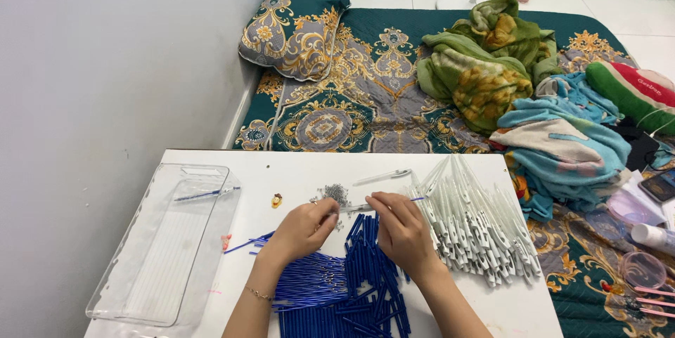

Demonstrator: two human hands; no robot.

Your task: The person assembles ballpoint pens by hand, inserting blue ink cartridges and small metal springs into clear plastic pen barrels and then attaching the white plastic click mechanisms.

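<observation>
My left hand (304, 229) and my right hand (401, 229) meet over a white table (295, 169), together pinching a thin pen part (355, 206) whose blue tip pokes out to the right. A small heap of tiny metal springs (336, 192) lies just above my left fingers. Beneath both hands spreads a pile of blue pen tubes and refills (351, 289). To the right lies a heap of white pen barrels (474, 222). One assembled white pen (383, 177) rests alone farther back.
A clear plastic tray (172, 239) at the table's left holds one blue-tipped pen (207, 194). A small yellow charm (277, 201) lies near it. Beyond the table are a patterned mattress (337, 109), a pillow (292, 25), crumpled blankets (492, 64) and small containers (640, 268) at right.
</observation>
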